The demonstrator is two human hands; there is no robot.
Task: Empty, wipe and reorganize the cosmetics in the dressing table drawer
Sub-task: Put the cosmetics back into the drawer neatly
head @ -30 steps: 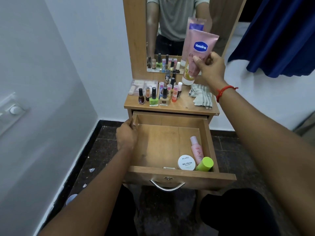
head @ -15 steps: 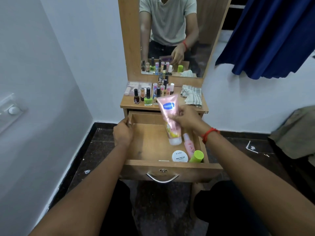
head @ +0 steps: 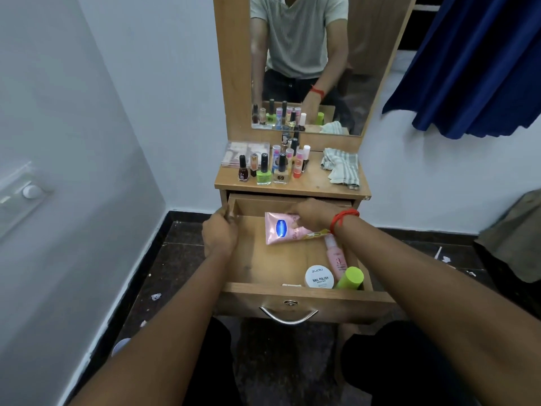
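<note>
The wooden drawer (head: 304, 291) stands pulled out below the dressing table top. My left hand (head: 219, 232) grips the drawer's left wall near the back. My right hand (head: 313, 213) holds a pink lotion tube (head: 282, 230) lying sideways at the back of the drawer. Along the drawer's right side lie a pink spray bottle (head: 336, 256), a white nail polish remover jar (head: 319, 277) and a green-capped container (head: 350, 278). Several nail polish bottles (head: 272, 168) stand on the table top (head: 304, 184).
A striped cloth (head: 341, 168) lies at the right of the table top, a clear flat case (head: 244, 152) at the back left. The mirror (head: 307, 63) rises behind. A white wall is close on the left, a blue curtain (head: 474, 65) hangs at right.
My right hand has brought the pink tube down from in front of the mirror into the drawer and turned it sideways. My left hand has stayed on the drawer's left wall.
</note>
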